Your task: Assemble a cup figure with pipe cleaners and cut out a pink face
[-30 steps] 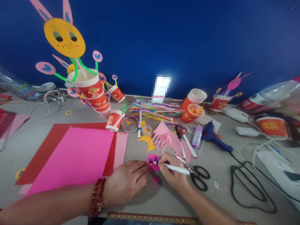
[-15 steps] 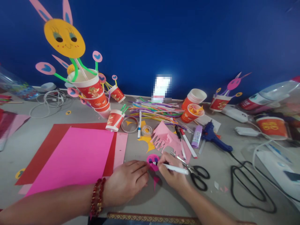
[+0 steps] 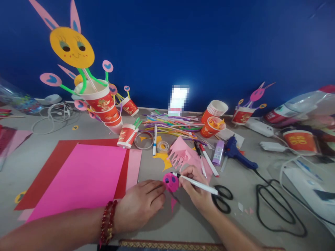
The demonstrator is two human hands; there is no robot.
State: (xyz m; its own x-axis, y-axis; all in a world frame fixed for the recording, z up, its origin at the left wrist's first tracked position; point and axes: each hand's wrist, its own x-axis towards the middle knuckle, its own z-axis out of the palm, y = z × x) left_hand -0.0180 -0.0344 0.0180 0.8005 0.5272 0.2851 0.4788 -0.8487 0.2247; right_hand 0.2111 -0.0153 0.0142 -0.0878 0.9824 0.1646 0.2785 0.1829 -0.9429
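A small round magenta paper face [image 3: 171,182] with two dark blue eyes lies on the grey table in front of me. The fingertips of my left hand [image 3: 142,204] press on its left edge. My right hand [image 3: 196,190] grips a white marker [image 3: 200,185], whose black tip is at the upper right of the face. A small magenta paper scrap [image 3: 173,204] lies just below the face. Black-handled scissors [image 3: 222,198] rest beside my right hand, partly hidden by it.
Magenta and red sheets [image 3: 81,177] lie at the left. Paper cups with decorations [image 3: 101,101] stand behind them. Coloured pipe cleaners [image 3: 172,123], a purple glue stick [image 3: 218,152], a blue glue gun [image 3: 239,153] and its black cord [image 3: 277,209] are further back and right.
The marker tip has moved from the left eye up to the face's upper right edge. My right hand has shifted slightly right, while my left hand stays at the face.
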